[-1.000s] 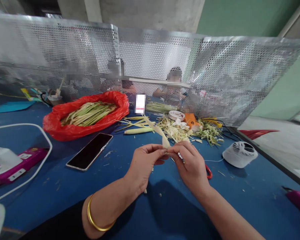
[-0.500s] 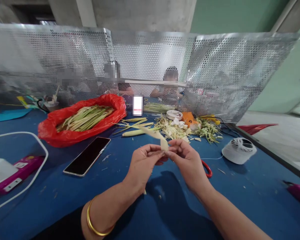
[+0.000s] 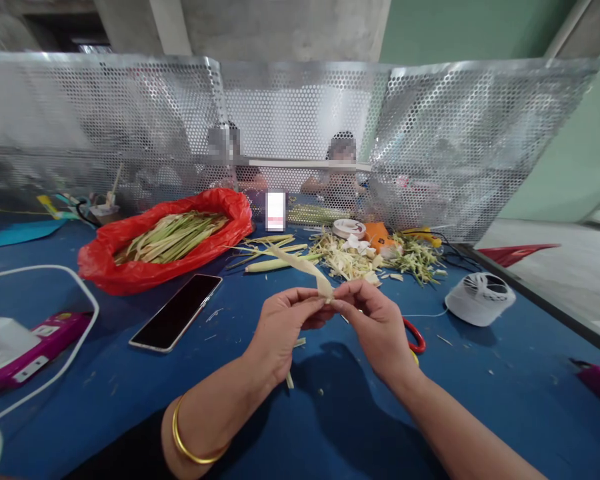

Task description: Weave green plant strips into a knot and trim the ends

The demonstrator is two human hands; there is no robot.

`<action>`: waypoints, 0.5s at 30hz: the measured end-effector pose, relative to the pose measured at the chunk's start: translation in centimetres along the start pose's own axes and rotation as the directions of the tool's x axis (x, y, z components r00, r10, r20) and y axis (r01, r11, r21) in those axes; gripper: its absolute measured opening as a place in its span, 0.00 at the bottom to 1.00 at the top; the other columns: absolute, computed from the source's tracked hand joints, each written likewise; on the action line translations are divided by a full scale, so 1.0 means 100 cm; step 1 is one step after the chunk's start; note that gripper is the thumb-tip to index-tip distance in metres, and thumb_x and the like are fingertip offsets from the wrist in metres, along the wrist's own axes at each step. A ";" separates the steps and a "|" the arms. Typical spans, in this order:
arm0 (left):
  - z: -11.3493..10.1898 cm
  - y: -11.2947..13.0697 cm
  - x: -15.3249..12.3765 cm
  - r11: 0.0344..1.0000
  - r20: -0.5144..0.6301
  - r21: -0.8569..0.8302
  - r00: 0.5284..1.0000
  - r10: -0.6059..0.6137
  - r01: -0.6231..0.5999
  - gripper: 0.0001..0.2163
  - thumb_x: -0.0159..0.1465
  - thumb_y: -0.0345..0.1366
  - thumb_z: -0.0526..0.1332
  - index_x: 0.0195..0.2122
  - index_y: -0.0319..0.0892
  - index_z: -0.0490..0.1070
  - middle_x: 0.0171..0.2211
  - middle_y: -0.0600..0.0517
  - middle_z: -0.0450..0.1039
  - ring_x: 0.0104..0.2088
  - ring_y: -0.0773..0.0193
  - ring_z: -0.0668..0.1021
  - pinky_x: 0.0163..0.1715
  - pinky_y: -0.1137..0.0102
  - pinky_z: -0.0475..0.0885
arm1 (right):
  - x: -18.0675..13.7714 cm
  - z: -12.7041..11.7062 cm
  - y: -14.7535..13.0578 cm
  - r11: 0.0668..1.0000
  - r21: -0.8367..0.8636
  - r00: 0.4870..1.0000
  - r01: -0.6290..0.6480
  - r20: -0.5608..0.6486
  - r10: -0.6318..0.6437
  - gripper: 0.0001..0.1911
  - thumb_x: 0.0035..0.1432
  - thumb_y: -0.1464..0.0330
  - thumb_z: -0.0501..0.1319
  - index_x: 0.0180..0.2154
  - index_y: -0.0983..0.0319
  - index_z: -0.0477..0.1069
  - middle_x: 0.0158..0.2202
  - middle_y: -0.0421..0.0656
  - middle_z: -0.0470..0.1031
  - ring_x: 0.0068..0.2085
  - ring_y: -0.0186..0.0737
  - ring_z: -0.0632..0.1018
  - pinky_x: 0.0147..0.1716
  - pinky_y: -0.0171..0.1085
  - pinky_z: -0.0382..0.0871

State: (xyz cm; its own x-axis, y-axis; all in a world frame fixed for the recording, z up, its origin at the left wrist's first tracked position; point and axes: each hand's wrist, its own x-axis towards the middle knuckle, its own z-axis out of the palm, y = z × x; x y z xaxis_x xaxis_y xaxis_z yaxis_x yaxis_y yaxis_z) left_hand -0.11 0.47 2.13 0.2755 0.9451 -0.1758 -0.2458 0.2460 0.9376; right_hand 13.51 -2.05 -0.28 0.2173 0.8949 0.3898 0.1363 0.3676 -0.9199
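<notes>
Between my two hands is a pale strip of plant husk (image 3: 309, 268), its long pointed end sticking up toward the far left. My left hand (image 3: 291, 325) pinches the strip's lower end between thumb and fingers. Close against it, my right hand (image 3: 371, 321) pinches the same spot from the right, the fingertips of both hands nearly meeting. Part of the strip is hidden by the fingers. Red-handled scissors (image 3: 417, 336) lie on the blue table, partly covered by my right hand. Thin strip ends (image 3: 290, 380) show below my left hand.
A red plastic bag (image 3: 94, 261) of long leaves and a phone (image 3: 176, 313) lie left. Husk scraps (image 3: 349, 261) and green trimmings (image 3: 420, 259) are piled ahead. A white thread spool (image 3: 475, 303) stands right, a purple power strip (image 3: 40, 343) far left. A perforated metal screen (image 3: 300, 107) closes the back; people sit behind.
The strip's upper part has tilted lower to the left, and its base is pinched narrower between my fingers. Both hands have stayed in nearly the same place.
</notes>
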 end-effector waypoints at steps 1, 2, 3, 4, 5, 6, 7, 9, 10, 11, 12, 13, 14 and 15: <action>0.000 0.000 0.000 1.000 0.001 -0.008 1.000 0.000 0.000 0.06 0.51 0.32 0.68 0.29 0.37 0.75 0.25 0.50 0.78 0.27 0.68 0.79 0.29 0.75 0.71 | 0.000 -0.001 0.000 0.998 -0.047 0.999 0.051 0.013 -0.051 0.01 0.55 0.69 0.63 0.32 0.59 0.71 0.28 0.38 0.73 0.31 0.35 0.73 0.32 0.34 0.66; -0.001 0.000 0.000 1.000 0.003 -0.011 1.000 -0.001 0.002 0.05 0.52 0.32 0.67 0.29 0.37 0.75 0.24 0.50 0.78 0.26 0.68 0.79 0.29 0.75 0.71 | -0.001 -0.002 0.000 0.989 -0.098 0.994 0.107 0.026 -0.105 0.00 0.56 0.70 0.62 0.32 0.59 0.72 0.29 0.38 0.73 0.32 0.36 0.73 0.33 0.35 0.66; -0.001 0.000 0.000 1.000 0.007 -0.011 1.000 -0.006 0.006 0.04 0.52 0.31 0.67 0.29 0.37 0.75 0.24 0.50 0.78 0.26 0.68 0.79 0.29 0.75 0.71 | -0.001 -0.002 0.000 0.976 -0.149 0.987 0.160 0.039 -0.156 0.01 0.57 0.70 0.62 0.32 0.59 0.72 0.30 0.39 0.73 0.33 0.36 0.73 0.34 0.35 0.66; -0.002 -0.001 0.000 1.000 0.014 -0.008 1.000 -0.011 0.011 0.04 0.52 0.31 0.67 0.29 0.38 0.76 0.24 0.50 0.78 0.27 0.68 0.79 0.30 0.75 0.71 | -0.002 -0.003 0.000 0.959 -0.197 0.979 0.204 0.048 -0.198 0.02 0.57 0.71 0.61 0.32 0.59 0.72 0.31 0.39 0.73 0.34 0.36 0.73 0.35 0.35 0.66; -0.002 -0.001 0.001 1.000 0.023 -0.007 1.000 -0.015 0.016 0.04 0.52 0.31 0.67 0.29 0.38 0.76 0.25 0.50 0.78 0.27 0.67 0.79 0.31 0.74 0.71 | -0.002 -0.003 -0.001 0.943 -0.238 0.973 0.232 0.052 -0.226 0.04 0.58 0.71 0.61 0.31 0.60 0.72 0.31 0.40 0.73 0.34 0.37 0.73 0.35 0.35 0.65; -0.002 -0.002 0.000 1.000 0.028 -0.007 0.999 -0.015 0.016 0.04 0.52 0.31 0.67 0.29 0.38 0.76 0.25 0.50 0.78 0.28 0.66 0.79 0.32 0.74 0.72 | -0.002 -0.003 -0.002 0.933 -0.268 0.970 0.241 0.052 -0.236 0.04 0.58 0.71 0.60 0.30 0.60 0.72 0.31 0.40 0.73 0.34 0.37 0.73 0.35 0.35 0.65; -0.002 -0.003 0.000 1.000 0.033 -0.008 0.999 -0.011 0.011 0.05 0.52 0.32 0.67 0.29 0.38 0.76 0.26 0.50 0.78 0.29 0.66 0.79 0.32 0.73 0.72 | -0.002 -0.003 -0.002 0.930 -0.286 0.973 0.231 0.047 -0.227 0.05 0.58 0.71 0.60 0.30 0.60 0.72 0.30 0.40 0.73 0.34 0.36 0.73 0.35 0.35 0.65; -0.003 -0.004 0.000 1.000 0.041 -0.006 0.999 0.012 -0.012 0.06 0.51 0.34 0.69 0.30 0.38 0.76 0.28 0.50 0.78 0.31 0.66 0.79 0.34 0.73 0.72 | -0.002 -0.002 -0.004 0.940 -0.295 0.985 0.171 0.035 -0.168 0.05 0.58 0.70 0.60 0.29 0.60 0.71 0.29 0.39 0.73 0.32 0.36 0.73 0.34 0.34 0.65; -0.003 -0.004 0.000 1.000 0.045 0.000 0.999 0.026 -0.026 0.08 0.51 0.35 0.69 0.30 0.38 0.76 0.28 0.50 0.78 0.31 0.66 0.79 0.34 0.73 0.72 | -0.002 -0.002 -0.004 0.947 -0.292 0.991 0.133 0.028 -0.130 0.05 0.58 0.70 0.60 0.29 0.61 0.71 0.28 0.39 0.74 0.32 0.36 0.72 0.33 0.34 0.65; -0.003 -0.004 0.000 0.999 0.047 0.009 0.998 0.039 -0.039 0.09 0.51 0.36 0.70 0.30 0.38 0.77 0.28 0.49 0.78 0.31 0.66 0.79 0.34 0.73 0.72 | -0.002 -0.002 -0.004 0.954 -0.285 0.995 0.096 0.018 -0.094 0.05 0.58 0.70 0.60 0.29 0.61 0.71 0.27 0.39 0.74 0.31 0.36 0.72 0.32 0.34 0.65; -0.003 -0.005 0.000 0.998 0.047 0.019 0.998 0.052 -0.053 0.10 0.50 0.38 0.70 0.30 0.38 0.77 0.29 0.49 0.78 0.31 0.65 0.78 0.35 0.72 0.72 | -0.002 -0.001 -0.004 0.959 -0.276 0.998 0.062 0.007 -0.063 0.05 0.57 0.69 0.60 0.29 0.61 0.71 0.27 0.39 0.74 0.30 0.36 0.72 0.32 0.34 0.65; -0.003 -0.005 0.000 0.998 0.048 0.030 0.997 0.060 -0.062 0.10 0.50 0.38 0.70 0.30 0.37 0.78 0.29 0.49 0.79 0.32 0.65 0.78 0.35 0.72 0.72 | -0.002 -0.001 -0.003 0.964 -0.264 0.999 0.036 -0.003 -0.038 0.05 0.57 0.69 0.60 0.29 0.61 0.71 0.27 0.39 0.74 0.30 0.36 0.72 0.31 0.34 0.65; -0.003 -0.005 0.000 0.997 0.045 0.040 0.997 0.064 -0.066 0.10 0.51 0.38 0.70 0.31 0.37 0.78 0.29 0.48 0.79 0.32 0.65 0.79 0.36 0.71 0.72 | -0.002 -0.001 -0.003 0.968 -0.249 1.000 0.014 -0.013 -0.018 0.04 0.57 0.68 0.61 0.29 0.61 0.71 0.27 0.39 0.74 0.30 0.36 0.72 0.31 0.34 0.65; -0.002 -0.005 0.000 0.997 0.041 0.049 0.997 0.064 -0.066 0.10 0.51 0.38 0.70 0.31 0.37 0.78 0.29 0.47 0.79 0.32 0.64 0.79 0.37 0.71 0.72 | -0.002 -0.001 -0.002 0.974 -0.225 1.000 -0.005 -0.023 0.000 0.04 0.56 0.68 0.61 0.30 0.61 0.71 0.27 0.39 0.74 0.30 0.36 0.72 0.31 0.34 0.65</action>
State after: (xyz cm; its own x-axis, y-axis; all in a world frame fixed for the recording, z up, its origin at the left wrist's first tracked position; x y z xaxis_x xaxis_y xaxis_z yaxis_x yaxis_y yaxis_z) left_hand -0.19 0.40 1.61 0.2971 0.9493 -0.1030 -0.2178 0.1724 0.9606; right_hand 13.54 -2.33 -0.19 0.2396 0.8888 0.3907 0.3492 0.2966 -0.8889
